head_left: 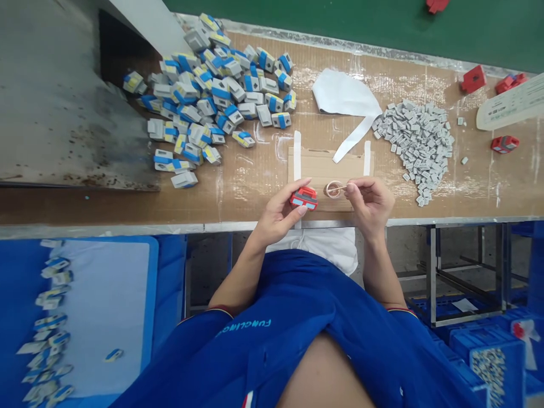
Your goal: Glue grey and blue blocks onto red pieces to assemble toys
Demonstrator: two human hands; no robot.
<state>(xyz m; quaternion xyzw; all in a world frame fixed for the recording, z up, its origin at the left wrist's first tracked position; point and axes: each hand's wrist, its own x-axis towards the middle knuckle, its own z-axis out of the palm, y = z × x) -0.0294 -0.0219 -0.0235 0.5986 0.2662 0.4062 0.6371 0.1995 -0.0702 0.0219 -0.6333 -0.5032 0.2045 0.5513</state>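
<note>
My left hand (281,214) holds a red toy vehicle piece (304,198) with pale windows, between thumb and fingers, above the front edge of a cardboard pad (327,164). Pinched in my right hand (370,203) is a thin stick (339,188), whose tip points left over a small round dish (334,190). The dish sits on the pad, between my two hands. White tape strips (297,154) run along the pad's sides.
Many grey, blue and yellow toy pieces (212,93) are heaped at the left; small grey parts (420,139) lie piled at the right. A white cloth (346,96) lies behind the pad. Red pieces (473,79) are at the far right. A blue crate (151,294) stands lower left.
</note>
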